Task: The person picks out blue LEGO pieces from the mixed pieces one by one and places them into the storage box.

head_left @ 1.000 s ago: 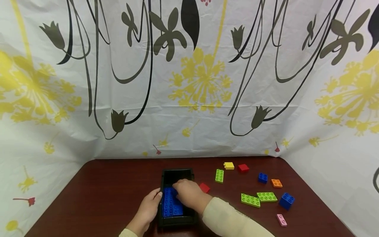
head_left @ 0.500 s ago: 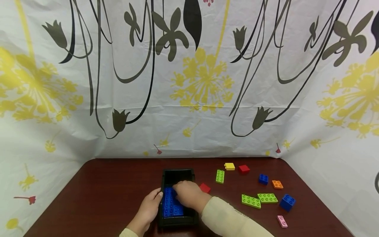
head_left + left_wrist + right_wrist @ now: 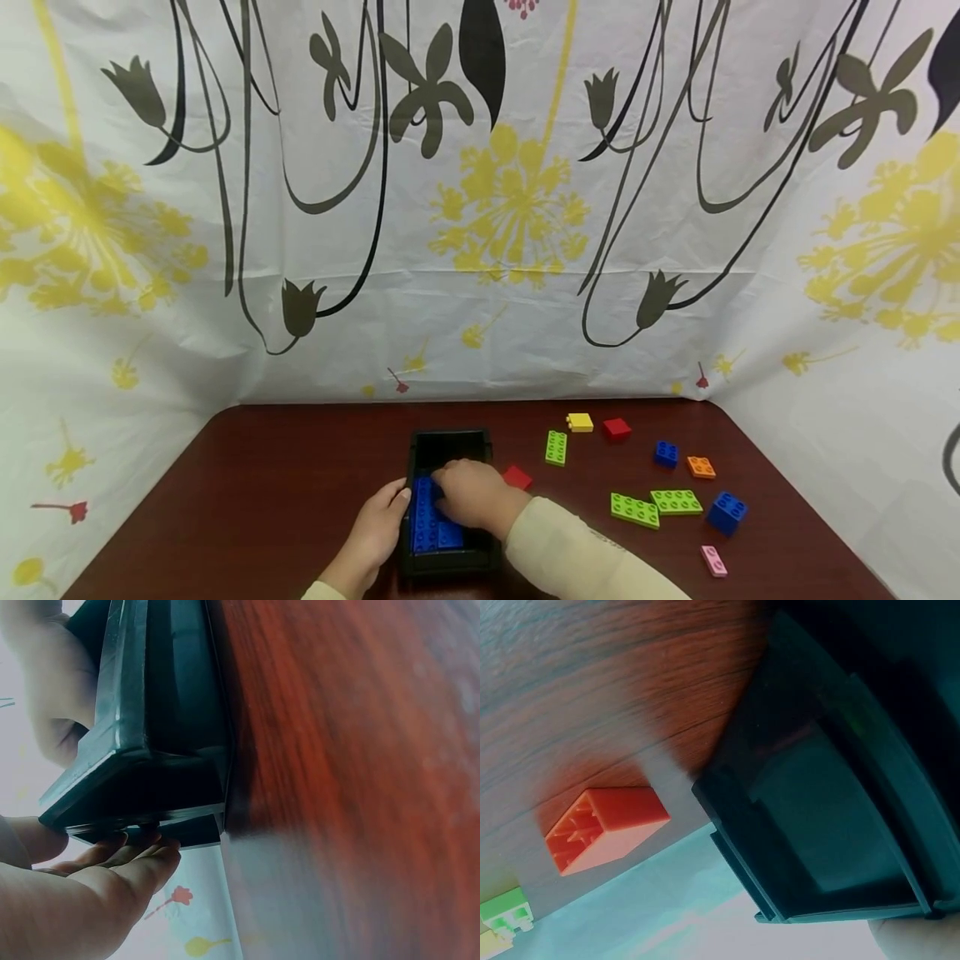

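Lying inside the black box (image 3: 452, 563), blue bricks (image 3: 426, 521) sit just beside the fingers of the right hand (image 3: 476, 496). On the tabletop (image 3: 300, 483), red brick (image 3: 517, 477) beyond the box's right wall; green bricks (image 3: 635, 509) farther right. Left hand (image 3: 378, 521) pinches the box between thumb and fingers. Right fingers bend downward, tips hidden; hold cannot be told.

Red brick (image 3: 622, 821) is lying left of the black box (image 3: 832, 817) on the wood-grained table (image 3: 607, 697), hollow side facing away. Farther left of the box, a green brick (image 3: 506, 906) and a yellowish piece (image 3: 491, 944) are showing in part; at the box's lower edge, a patch of skin (image 3: 915, 941) is showing, hand unclear.
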Tool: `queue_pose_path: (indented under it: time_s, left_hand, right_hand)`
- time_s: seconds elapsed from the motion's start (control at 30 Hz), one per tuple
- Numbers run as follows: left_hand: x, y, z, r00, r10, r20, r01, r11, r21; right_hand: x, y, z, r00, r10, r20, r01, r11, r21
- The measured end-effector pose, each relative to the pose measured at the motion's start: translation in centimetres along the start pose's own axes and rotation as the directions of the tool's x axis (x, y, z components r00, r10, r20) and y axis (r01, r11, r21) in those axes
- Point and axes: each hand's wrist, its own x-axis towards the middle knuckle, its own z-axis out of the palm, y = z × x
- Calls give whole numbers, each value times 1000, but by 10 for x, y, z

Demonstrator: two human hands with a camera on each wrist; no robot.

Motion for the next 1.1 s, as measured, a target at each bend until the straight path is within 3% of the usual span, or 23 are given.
queue_pose_path:
  time_s: [0.17, 0.5, 0.8, 1.1]
  left_hand:
    - [0, -1, 1, 1000, 1, 4, -1, 1000, 11]
    - [-1, -3, 0, 999, 4, 36, -4, 1000, 6]
    - [-1, -2, 1, 1000, -5, 22, 4, 1000, 28]
    - [1, -1, 3, 1000, -22, 17, 21, 998, 52]
  right_hand:
    - [0, 0, 3, 1000, -4, -6, 4, 1000, 16]
    - [-12, 1, 0, 992, -35, -121, 45, 995, 84]
    - [-37, 7, -8, 955, -58, -290, 106, 983, 153]
    - [-62, 18, -8, 934, -34, -354, 92, 985, 148]
